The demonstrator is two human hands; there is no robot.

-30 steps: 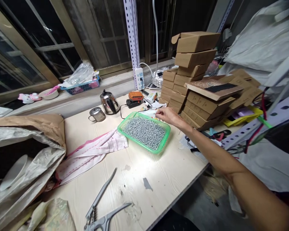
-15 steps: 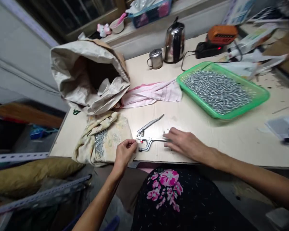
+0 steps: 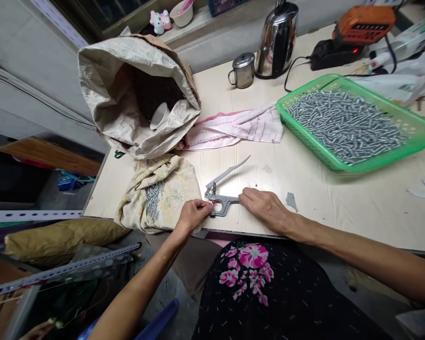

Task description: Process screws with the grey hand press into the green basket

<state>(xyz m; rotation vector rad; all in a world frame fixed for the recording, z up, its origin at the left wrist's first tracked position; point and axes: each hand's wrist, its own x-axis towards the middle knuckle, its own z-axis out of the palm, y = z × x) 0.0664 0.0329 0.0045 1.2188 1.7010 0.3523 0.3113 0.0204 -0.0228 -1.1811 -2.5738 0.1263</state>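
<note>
A pair of metal hand pliers (image 3: 229, 200) with a spring and a small red part lies near the table's front edge, its upper handle raised. My right hand (image 3: 264, 208) is closed around the end of the lower handle. At the jaw end, my left hand (image 3: 195, 215) pinches with thumb and forefinger beside the red part; whatever it holds is too small to make out. Just left of that hand a floral cloth (image 3: 179, 182) lies bunched, with a heap of small metal pins (image 3: 155, 200) on it.
A green basket (image 3: 315, 146) full of metal pins stands at right. Behind are a pink-white towel (image 3: 241, 127), an open sack (image 3: 109, 127) with a white cup (image 3: 159, 116), a lidded mug (image 3: 243, 71), a kettle (image 3: 276, 42) and an orange battery (image 3: 364, 24) on its charger.
My right hand has gone from spread fingers at the handle to a closed hold on it. My left fingertips have come right up to the jaw. The view has shifted.
</note>
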